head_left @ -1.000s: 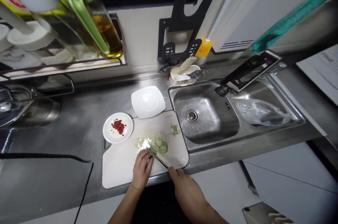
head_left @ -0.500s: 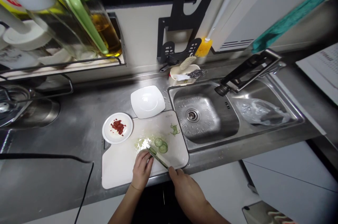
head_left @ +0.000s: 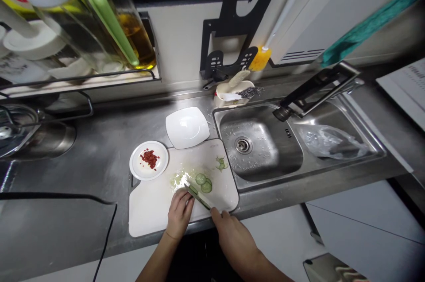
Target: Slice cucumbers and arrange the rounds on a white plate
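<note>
My right hand [head_left: 236, 240] is closed round the handle of a knife [head_left: 200, 199], whose blade slants up and left over the white cutting board [head_left: 149, 211]. My left hand [head_left: 179, 213] is on the board with its fingers curled beside the blade tip. It steadies a piece of cucumber [head_left: 193, 189], mostly hidden by the fingers and the blade. Just right of the knife lie a few cucumber slices [head_left: 203, 183]. Wet, pale green residue glistens above my left fingers. Thin green peel scraps [head_left: 221, 163] rest near the board's right edge.
A white plate with red bits [head_left: 149, 159] overlaps the board's upper left corner. Behind the board stands a white square dish [head_left: 187, 128]. The sink [head_left: 262, 149] adjoins on the right, under a black faucet [head_left: 308, 91]. A black cord [head_left: 111, 224] crosses the left counter.
The whole view has shifted slightly. Both hands and the knife keep almost the same place over the board, and the cucumber slices lie as before.
</note>
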The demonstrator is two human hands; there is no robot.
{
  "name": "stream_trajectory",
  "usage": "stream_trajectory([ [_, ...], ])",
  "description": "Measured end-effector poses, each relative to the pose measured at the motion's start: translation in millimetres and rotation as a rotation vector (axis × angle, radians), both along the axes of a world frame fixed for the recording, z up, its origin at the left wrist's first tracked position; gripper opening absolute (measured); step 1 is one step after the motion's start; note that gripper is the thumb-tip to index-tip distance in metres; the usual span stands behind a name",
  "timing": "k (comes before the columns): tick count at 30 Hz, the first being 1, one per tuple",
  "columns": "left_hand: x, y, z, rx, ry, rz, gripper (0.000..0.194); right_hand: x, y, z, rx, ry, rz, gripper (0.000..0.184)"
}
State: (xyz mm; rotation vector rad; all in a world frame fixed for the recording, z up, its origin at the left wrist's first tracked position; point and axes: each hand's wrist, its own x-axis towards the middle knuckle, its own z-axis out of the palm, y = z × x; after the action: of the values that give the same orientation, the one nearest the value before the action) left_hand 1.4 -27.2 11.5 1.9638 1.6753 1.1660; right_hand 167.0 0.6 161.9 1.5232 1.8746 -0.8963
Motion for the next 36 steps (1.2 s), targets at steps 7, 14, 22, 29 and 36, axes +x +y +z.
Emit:
stream_trajectory([
  [7,0,0,0.0,-0.018,-0.001,0.006,0.018,-1,3,-4.3,0.018,0.021,-0.003,0.047],
  [14,-1,1,1.2,-0.022,-0.009,0.010,0.018,-4,4,-7.7,0.026,0.023,0.005,0.046],
  [22,-1,3,1.9,-0.011,-0.013,0.004,0.017,-10,8,-14.4,0.014,0.019,0.012,0.042],
  [29,-1,3,4.3,-0.029,-0.022,-0.004,0.019,-14,11,-19.1,0.026,0.025,0.022,0.043],
  [36,-2,1,-1.6,-0.046,-0.018,-0.013,0.021,-17,13,-24.3,0.037,0.024,0.021,0.041],
])
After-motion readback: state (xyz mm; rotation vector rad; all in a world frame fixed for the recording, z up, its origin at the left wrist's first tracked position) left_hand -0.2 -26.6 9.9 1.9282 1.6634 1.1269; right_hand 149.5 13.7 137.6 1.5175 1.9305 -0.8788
